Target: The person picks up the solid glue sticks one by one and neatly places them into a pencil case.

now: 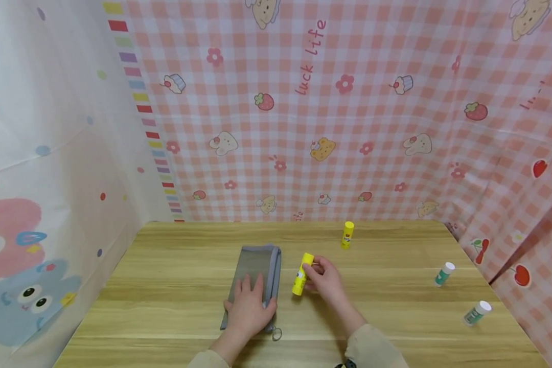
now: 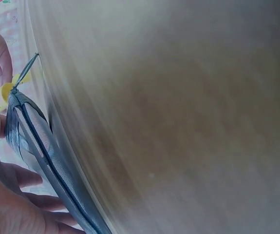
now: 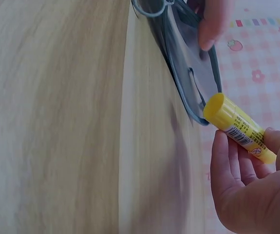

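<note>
A grey zippered pouch (image 1: 253,263) lies on the wooden table, a metal ring (image 1: 277,334) at its near right corner. Spread over its near half, my left hand (image 1: 250,312) rests with fingers fairly straight and the thumb by the zip side. My right hand (image 1: 325,280) holds a yellow glue stick (image 3: 239,126) between thumb and fingers, just right of the pouch. In the head view the stick stands slightly tilted. The right wrist view shows a barcode on its label, and the pouch (image 3: 191,58) behind it with a gap along its zip edge.
Another yellow glue stick (image 1: 347,235) stands at the back of the table (image 1: 175,266). Two green glue sticks with white caps, a farther one (image 1: 444,274) and a nearer one (image 1: 477,313), are on the right side. Patterned cloth (image 1: 303,117) hangs behind the table.
</note>
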Tool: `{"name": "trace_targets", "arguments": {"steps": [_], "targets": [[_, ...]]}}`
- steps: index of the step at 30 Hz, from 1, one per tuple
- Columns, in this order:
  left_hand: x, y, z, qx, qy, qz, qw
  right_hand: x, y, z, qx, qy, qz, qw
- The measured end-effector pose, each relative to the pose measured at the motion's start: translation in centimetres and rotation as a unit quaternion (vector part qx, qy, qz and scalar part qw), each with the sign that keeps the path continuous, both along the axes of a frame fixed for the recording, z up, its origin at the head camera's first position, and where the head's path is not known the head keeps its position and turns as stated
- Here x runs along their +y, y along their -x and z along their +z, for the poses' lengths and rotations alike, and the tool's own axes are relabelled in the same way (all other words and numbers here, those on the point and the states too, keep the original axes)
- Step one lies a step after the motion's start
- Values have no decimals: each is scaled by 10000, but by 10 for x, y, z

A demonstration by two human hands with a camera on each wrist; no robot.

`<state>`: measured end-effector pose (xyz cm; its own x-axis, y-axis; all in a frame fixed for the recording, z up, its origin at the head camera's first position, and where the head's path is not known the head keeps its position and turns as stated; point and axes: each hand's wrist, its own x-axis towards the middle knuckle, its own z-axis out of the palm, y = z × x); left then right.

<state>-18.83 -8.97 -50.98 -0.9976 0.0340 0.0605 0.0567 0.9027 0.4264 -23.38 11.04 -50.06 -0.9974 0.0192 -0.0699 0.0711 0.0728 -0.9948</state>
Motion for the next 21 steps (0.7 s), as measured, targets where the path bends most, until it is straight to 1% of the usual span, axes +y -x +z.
{"name": "trace_targets", "arguments": {"steps": [6,11,15,21], "targets": [[0,1,-1,77,-13,-9,10000,-11,-2,0,-130,52,145,9998],[0,2,-1,138,-9,-16,9999,-18,-2,-4,-133,53,215,9997],[0,2,-2,120,-24,-11,9999,-24,-2,-8,-146,38,280,9995],[-1,2,-3,34,-9,-10,10000,-33,-2,-8,-181,-125,374,9991]]}}
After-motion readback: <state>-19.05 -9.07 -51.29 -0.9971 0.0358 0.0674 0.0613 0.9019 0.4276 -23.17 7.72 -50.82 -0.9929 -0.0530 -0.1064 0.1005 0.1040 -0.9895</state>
